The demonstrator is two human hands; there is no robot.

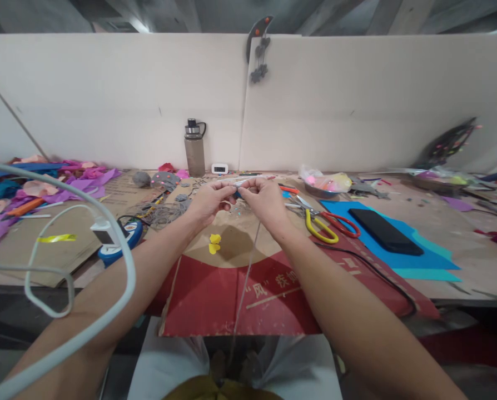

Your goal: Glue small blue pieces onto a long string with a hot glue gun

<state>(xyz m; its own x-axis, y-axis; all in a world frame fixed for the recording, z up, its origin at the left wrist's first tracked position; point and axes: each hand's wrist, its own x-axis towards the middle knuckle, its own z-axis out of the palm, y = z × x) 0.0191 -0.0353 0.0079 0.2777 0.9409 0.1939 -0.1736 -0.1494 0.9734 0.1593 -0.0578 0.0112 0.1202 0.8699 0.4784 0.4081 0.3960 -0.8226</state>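
Note:
My left hand [215, 201] and my right hand [262, 201] meet above the middle of the table, thumbs and fingertips pinched together. Between them shows a small blue piece [237, 193], mostly covered by the fingers; its kind cannot be made out. A thin grey strand [248, 266] runs from below my right hand over the cardboard sheet [215, 294] towards my lap. Small yellow paper pieces [214, 244] lie on the cardboard below my hands. To the right of my right hand are yellow-and-red-handled scissors [321, 225].
A black phone [385, 231] rests on blue sheets [434, 261] at right. A bottle [195, 150] and small digital clock [219, 168] stand by the white partition. Grey yarn [165, 214] lies left. A white cable [125, 278] loops across the near left, beside a blue-and-white device [121, 244].

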